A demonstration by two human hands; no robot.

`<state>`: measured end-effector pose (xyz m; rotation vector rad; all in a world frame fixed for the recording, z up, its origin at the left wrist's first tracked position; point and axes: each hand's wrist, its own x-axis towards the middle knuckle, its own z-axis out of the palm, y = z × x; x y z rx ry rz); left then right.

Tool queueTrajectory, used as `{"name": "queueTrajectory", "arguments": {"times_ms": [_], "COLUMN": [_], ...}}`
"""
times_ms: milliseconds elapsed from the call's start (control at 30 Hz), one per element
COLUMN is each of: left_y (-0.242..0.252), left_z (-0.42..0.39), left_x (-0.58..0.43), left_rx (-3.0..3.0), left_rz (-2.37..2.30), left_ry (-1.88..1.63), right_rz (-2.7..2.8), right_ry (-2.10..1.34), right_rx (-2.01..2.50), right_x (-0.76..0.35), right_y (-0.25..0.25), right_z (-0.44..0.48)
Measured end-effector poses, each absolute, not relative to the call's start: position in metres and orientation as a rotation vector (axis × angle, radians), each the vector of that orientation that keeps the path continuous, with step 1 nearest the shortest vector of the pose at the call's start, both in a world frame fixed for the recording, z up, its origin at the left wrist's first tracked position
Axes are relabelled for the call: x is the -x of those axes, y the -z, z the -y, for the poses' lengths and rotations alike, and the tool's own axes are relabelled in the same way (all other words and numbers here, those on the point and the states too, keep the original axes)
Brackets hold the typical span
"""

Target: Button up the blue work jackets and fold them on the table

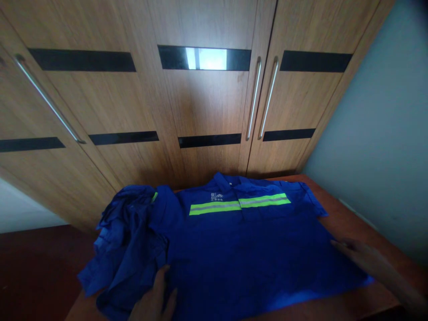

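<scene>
A blue work jacket (254, 249) lies spread out, front side up, with its collar toward the wardrobe. A yellow-green reflective band (216, 207) with a grey stripe crosses its chest below a white printed logo. My left hand (155, 296) is at the jacket's lower left, thumb and fingers apart, between it and a crumpled heap of blue clothing (130, 249). At the right edge of the jacket, my right hand (359, 254) rests with its fingers stretched out over the cloth. Neither hand grips anything that I can see.
The clothes lie on a reddish-brown tabletop (354, 223). Behind it stands a wooden wardrobe (207, 98) with long metal handles (254, 98) and black strips. A pale wall (384, 147) borders the right side. Dark red floor (36, 267) shows at the lower left.
</scene>
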<state>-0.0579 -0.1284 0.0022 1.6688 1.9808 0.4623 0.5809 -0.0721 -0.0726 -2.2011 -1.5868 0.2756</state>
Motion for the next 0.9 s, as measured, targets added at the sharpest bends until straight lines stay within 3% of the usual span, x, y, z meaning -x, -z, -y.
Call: {"name": "queueTrajectory", "arguments": {"times_ms": [100,333,667,900], "left_y": [-0.017,-0.017,-0.02,-0.03], "left_z": [0.1,0.051,0.055,0.05], "left_x": [0.054,0.047,0.051,0.057], "left_rx": [-1.665,-1.586,-1.505,-1.619], "left_rz": [-1.966,-2.006,-1.801,-1.876], "left_ry": [-0.426,-0.526,-0.993,-1.022], "right_rz": [1.639,1.661,1.572,1.498], "right_ry": [-0.431,-0.373,-0.373,-0.306], "right_rx": [2.18,2.084,1.959,1.989], "right_x": [-0.565,-0.542,-0.549,-0.546], "right_y": [0.055,0.052,0.051,0.046], "right_z": [0.047,-0.005,-0.001,-0.009]}}
